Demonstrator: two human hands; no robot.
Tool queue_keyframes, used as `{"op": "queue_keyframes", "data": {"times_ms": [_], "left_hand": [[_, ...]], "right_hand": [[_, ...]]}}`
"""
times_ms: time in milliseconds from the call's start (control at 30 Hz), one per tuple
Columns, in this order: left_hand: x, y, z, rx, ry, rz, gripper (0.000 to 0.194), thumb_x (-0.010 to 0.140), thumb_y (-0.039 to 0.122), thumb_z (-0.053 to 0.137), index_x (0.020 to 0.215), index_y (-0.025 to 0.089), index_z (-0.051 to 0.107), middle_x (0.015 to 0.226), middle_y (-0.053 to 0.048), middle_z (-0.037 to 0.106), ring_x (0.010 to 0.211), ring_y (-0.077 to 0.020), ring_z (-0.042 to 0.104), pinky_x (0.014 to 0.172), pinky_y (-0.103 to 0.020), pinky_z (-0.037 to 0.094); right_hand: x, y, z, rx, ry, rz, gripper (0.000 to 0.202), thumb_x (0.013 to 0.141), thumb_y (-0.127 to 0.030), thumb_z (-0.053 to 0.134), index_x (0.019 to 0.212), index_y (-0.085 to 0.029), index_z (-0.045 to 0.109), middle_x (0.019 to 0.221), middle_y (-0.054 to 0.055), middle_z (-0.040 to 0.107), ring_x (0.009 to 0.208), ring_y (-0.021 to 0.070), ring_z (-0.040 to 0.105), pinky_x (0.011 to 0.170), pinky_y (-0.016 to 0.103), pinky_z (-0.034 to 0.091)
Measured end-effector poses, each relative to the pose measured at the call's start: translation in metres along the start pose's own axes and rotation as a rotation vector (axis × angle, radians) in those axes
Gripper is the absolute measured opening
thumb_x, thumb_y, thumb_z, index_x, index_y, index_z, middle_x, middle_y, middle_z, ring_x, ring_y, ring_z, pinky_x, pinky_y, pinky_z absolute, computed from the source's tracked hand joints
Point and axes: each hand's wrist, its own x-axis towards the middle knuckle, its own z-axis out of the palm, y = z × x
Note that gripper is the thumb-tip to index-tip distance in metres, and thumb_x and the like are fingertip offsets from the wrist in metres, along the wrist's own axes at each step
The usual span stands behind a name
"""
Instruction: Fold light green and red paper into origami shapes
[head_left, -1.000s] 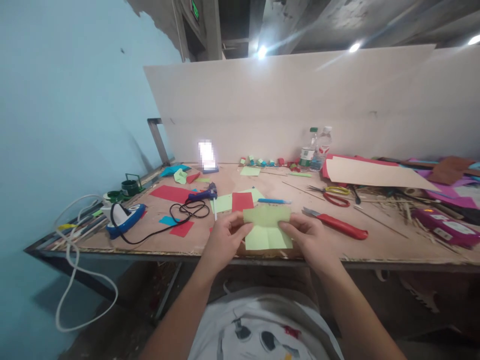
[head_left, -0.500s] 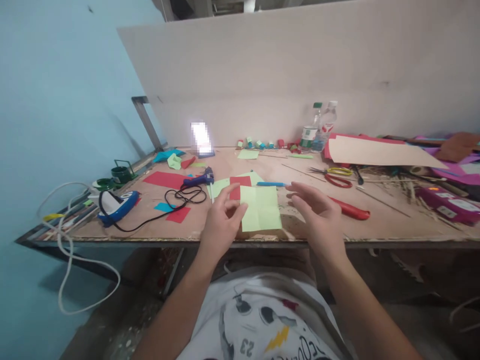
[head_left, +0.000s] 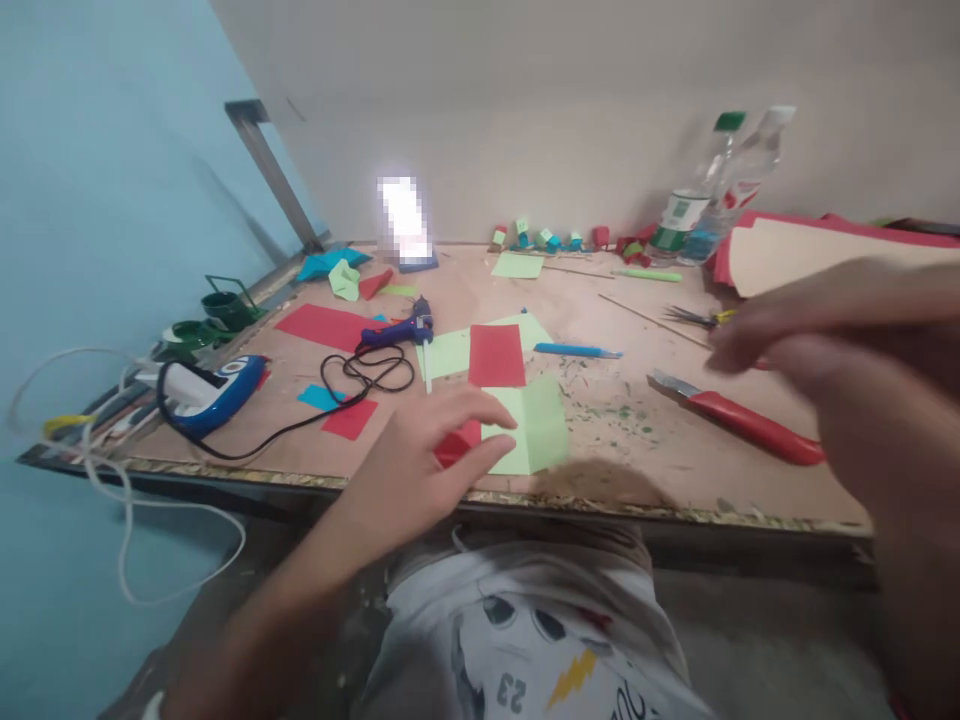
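Littered worktable (head_left: 465, 290) spreads ahead of both hands. Under and just right of the left hand's (head_left: 420, 450) parted thumb and fingertips lies a creased pale green sheet (head_left: 547, 425), apparently not pinched. Blurred, the right hand (head_left: 855, 350) hovers by partly hidden scissors (head_left: 694, 319), a red-handled cutter (head_left: 750, 425) near its thumb; whether it grips anything, I cannot tell. It looks like a reaching step; taking either tool would call for spread, lowered fingers.
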Motion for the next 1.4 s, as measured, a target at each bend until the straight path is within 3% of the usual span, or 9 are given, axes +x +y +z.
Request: {"op": "queue_keyframes", "data": {"times_ms": [67,133,300,600,700,833,1000,1267,1400], "left_hand": [[0.01,-0.002,-0.011,0.134,-0.177,0.112,0.013,0.103,0.023,0.059,0.102,0.021,0.072,0.103,-0.004,0.076,0.099,-0.0211,0.069,0.09,-0.033,0.052],[0.021,-0.008,-0.017,0.288,-0.351,0.222,0.019,0.104,0.019,0.054,0.105,0.021,0.073,0.108,-0.006,0.076,0.101,-0.0222,0.07,0.089,-0.034,0.053],[0.042,-0.036,-0.012,0.433,-0.549,0.329,0.021,0.103,0.02,0.055,0.115,0.022,0.072,0.123,-0.01,0.073,0.114,-0.0256,0.067,0.101,-0.04,0.052],[0.04,-0.05,-0.007,0.4,-0.624,0.306,0.023,0.105,0.021,0.052,0.125,0.021,0.064,0.139,-0.009,0.067,0.126,-0.0271,0.063,0.105,-0.046,0.052],[0.048,-0.051,-0.007,0.356,-0.593,0.296,0.025,0.106,0.019,0.049,0.125,0.019,0.066,0.138,-0.011,0.069,0.125,-0.0283,0.064,0.104,-0.047,0.054],[0.054,-0.05,-0.004,0.315,-0.593,0.291,0.024,0.106,0.021,0.049,0.121,0.019,0.068,0.136,-0.01,0.071,0.123,-0.0265,0.067,0.103,-0.044,0.057],[0.056,-0.038,0.005,0.386,-0.609,0.231,0.031,0.106,0.017,0.045,0.132,0.02,0.063,0.139,-0.009,0.071,0.125,-0.0253,0.067,0.106,-0.044,0.056],[0.029,-0.001,0.033,0.388,-0.235,-0.073,0.022,0.104,0.025,0.055,0.123,0.026,0.066,0.131,-0.006,0.074,0.121,-0.0265,0.069,0.101,-0.042,0.059],[0.014,0.004,0.041,0.417,-0.219,-0.088,0.017,0.101,0.019,0.061,0.115,0.021,0.068,0.129,-0.008,0.075,0.119,-0.0268,0.069,0.102,-0.045,0.058]], "right_hand": [[0.001,0.017,0.004,-0.053,-0.265,-0.136,0.02,0.095,-0.018,0.064,0.101,-0.029,0.081,0.1,0.003,0.081,0.089,0.0204,0.076,0.071,0.032,0.06],[-0.002,0.037,0.012,-0.127,-0.558,-0.227,0.03,0.095,-0.012,0.059,0.11,-0.027,0.079,0.117,0.005,0.08,0.097,0.0214,0.079,0.08,0.031,0.064],[-0.003,0.057,0.031,-0.132,-0.879,-0.214,0.037,0.097,-0.018,0.061,0.13,-0.029,0.071,0.141,0.006,0.071,0.118,0.0254,0.074,0.09,0.036,0.065],[-0.01,0.052,0.054,0.132,-0.869,0.065,0.029,0.1,-0.012,0.058,0.118,-0.026,0.076,0.114,0.006,0.08,0.102,0.0211,0.074,0.086,0.032,0.062],[-0.023,0.056,0.053,0.133,-0.841,0.137,0.036,0.099,-0.009,0.055,0.126,-0.024,0.073,0.119,0.007,0.079,0.109,0.0227,0.072,0.092,0.034,0.061],[-0.03,0.054,0.05,0.05,-0.764,0.123,0.042,0.097,-0.007,0.052,0.129,-0.026,0.072,0.124,0.007,0.078,0.112,0.0242,0.071,0.092,0.037,0.061],[-0.022,0.047,0.053,-0.024,-0.708,-0.002,0.041,0.103,-0.005,0.039,0.113,-0.02,0.075,0.104,0.009,0.08,0.089,0.022,0.072,0.077,0.034,0.062],[-0.04,0.05,0.046,0.125,-0.68,-0.002,0.029,0.107,-0.013,0.042,0.109,-0.017,0.07,0.09,0.008,0.074,0.079,0.0186,0.068,0.068,0.027,0.056],[-0.046,0.054,0.041,0.172,-0.664,-0.014,0.03,0.102,-0.008,0.044,0.117,-0.019,0.068,0.092,0.006,0.076,0.079,0.0189,0.069,0.068,0.028,0.058]]}}
